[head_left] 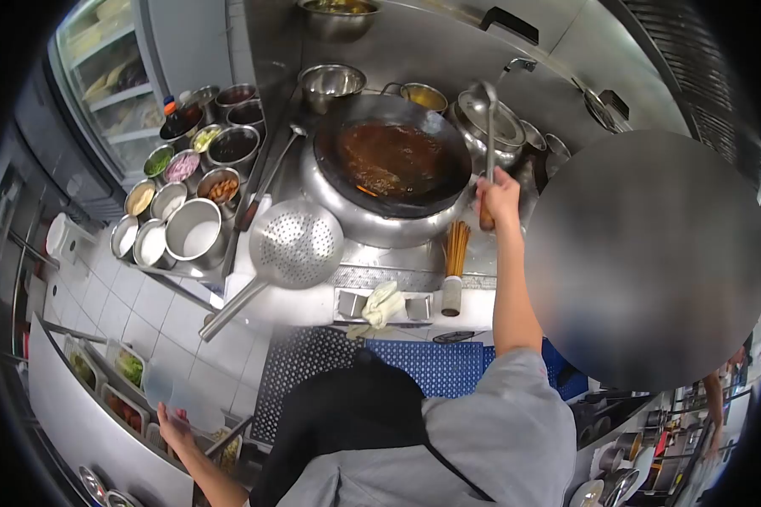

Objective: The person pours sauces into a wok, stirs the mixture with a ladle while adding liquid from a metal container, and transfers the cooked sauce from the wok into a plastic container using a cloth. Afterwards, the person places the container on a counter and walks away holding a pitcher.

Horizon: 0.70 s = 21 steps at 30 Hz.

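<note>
My right hand [500, 196] is closed around the wooden end of a steel ladle [490, 127], whose bowl points away from me over a lidded steel pot [492, 118]. To its left sits a dark wok [330, 160] on the round burner, with brown bubbling liquid [393, 160] inside. My left hand [176, 425] is low at the left beside the prep counter, its fingers at the edge of a translucent plastic container [177, 390]. The container's exact shape is hard to make out. A perforated strainer [296, 243] rests left of the burner, its handle toward me.
Several steel pots of seasonings and chopped ingredients [196, 228] crowd the left side. A bamboo wok brush [455, 270] and a cloth [383, 304] lie at the stove's front. A long-handled utensil [271, 177] leans left of the wok. A blurred disc covers the right side.
</note>
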### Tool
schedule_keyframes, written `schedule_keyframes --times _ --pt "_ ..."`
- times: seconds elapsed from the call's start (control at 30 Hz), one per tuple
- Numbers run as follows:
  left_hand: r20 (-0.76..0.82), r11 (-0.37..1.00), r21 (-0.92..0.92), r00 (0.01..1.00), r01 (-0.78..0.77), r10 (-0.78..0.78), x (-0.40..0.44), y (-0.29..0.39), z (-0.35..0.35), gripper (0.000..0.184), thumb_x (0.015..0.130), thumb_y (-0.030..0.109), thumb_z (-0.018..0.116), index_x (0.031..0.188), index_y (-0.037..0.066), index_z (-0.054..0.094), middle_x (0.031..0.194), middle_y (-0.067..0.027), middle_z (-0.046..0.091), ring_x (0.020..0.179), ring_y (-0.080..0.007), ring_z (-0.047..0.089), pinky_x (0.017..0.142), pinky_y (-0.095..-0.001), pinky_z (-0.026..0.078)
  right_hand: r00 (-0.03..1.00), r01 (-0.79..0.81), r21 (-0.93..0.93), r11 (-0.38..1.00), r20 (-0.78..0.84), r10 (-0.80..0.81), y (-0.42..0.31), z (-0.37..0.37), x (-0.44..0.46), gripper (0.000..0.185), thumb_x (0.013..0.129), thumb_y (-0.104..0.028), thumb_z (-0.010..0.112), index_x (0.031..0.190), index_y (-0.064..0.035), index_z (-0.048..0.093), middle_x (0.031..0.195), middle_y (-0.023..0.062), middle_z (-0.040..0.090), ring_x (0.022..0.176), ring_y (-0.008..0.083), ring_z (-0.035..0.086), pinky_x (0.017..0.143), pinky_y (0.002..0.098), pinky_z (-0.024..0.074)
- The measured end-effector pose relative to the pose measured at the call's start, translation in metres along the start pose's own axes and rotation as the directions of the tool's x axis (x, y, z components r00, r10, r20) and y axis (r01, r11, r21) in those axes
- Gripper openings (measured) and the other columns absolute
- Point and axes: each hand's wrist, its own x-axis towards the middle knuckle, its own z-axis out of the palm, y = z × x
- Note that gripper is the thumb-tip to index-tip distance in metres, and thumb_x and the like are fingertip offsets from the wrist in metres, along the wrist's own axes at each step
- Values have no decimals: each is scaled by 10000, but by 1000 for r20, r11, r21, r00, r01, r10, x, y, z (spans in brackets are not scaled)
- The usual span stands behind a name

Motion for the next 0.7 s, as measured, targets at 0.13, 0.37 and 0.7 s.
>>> schedule_keyframes --times 0.13,0.37,0.7 --pt "-24 995 -37 996 -91 91 -34 0 5 458 851 364 759 1157 69 590 994 -41 637 724 -170 587 660 -304 475 991 55 162 985 -128 -34 -24 -18 95 14 837 7 582 847 13 574 618 73 560 416 172 533 367 317 422" --pt "-137 999 36 990 -10 15 -114 -1 14 341 880 381 679 1088 120 610 871 -46 646 661 -157 597 580 -336 491 990 57 84 995 -132 -45 -13 -44 318 63 854 7 579 801 -8 610 616 77 575 431 177 527 377 331 433" --pt "-329 977 67 920 -201 212 -135 -7 67 486 845 354 728 1203 31 668 1231 -103 628 995 -243 622 727 -403 473 938 100 77 992 326 -119 36 -1 79 583 913 -18 659 1464 -103 490 728 -22 568 489 48 426 403 214 334"
